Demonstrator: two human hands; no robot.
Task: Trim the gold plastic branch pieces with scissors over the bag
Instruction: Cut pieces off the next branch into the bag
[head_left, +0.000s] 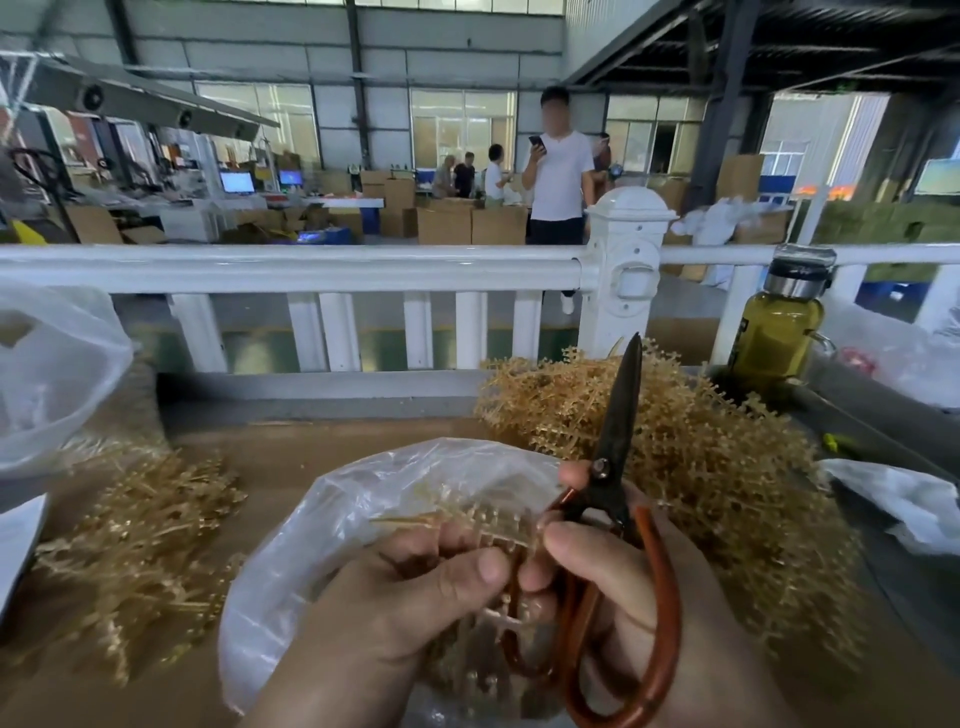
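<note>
While the clear bag (332, 525) gapes near centre, the right hand (623, 582) above it grips the scissors (618, 431), blades together pointing far; the left hand (415, 587) pinches the gold branch piece (467, 519), lying left-right, just left of the pivot.

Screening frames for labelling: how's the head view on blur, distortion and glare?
Head view: wide-angle bows the white railing slightly; left gold pile is smeared with blur, scissors and right gold pile sharper; far windows bright, not blown out; clear bag shows soft sheen, no hard glare; lighting even, shadows faint.
</note>
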